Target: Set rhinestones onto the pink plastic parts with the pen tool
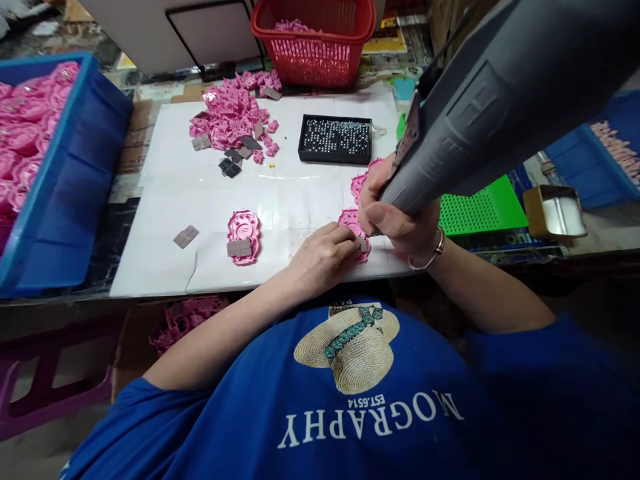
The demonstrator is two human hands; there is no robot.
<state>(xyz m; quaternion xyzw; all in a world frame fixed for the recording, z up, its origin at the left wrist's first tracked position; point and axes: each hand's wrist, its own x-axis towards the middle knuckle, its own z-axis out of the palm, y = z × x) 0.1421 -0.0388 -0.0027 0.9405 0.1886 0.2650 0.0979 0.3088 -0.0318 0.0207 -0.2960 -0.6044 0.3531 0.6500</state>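
My right hand (403,227) is wrapped around the lower end of a large grey electric screwdriver (475,127), its tip pointing down at a pink plastic case part (351,220). The bent fingers of my left hand (323,257) hold that part on the white board, beside a small grey plate (363,245) lying on it. Where the screwdriver tip meets the work is mostly hidden by my hands. Another pink case part (244,227) lies to the left with a grey plate (239,248) across it. Just behind my right hand, a further pink part (358,185) is partly covered.
A black tray of screws (336,139) sits behind my hands, left of which is a heap of small pink pieces (230,110). A red basket (313,63) stands at the back, a blue crate (103,127) at left, a green perforated tray (483,210) at right.
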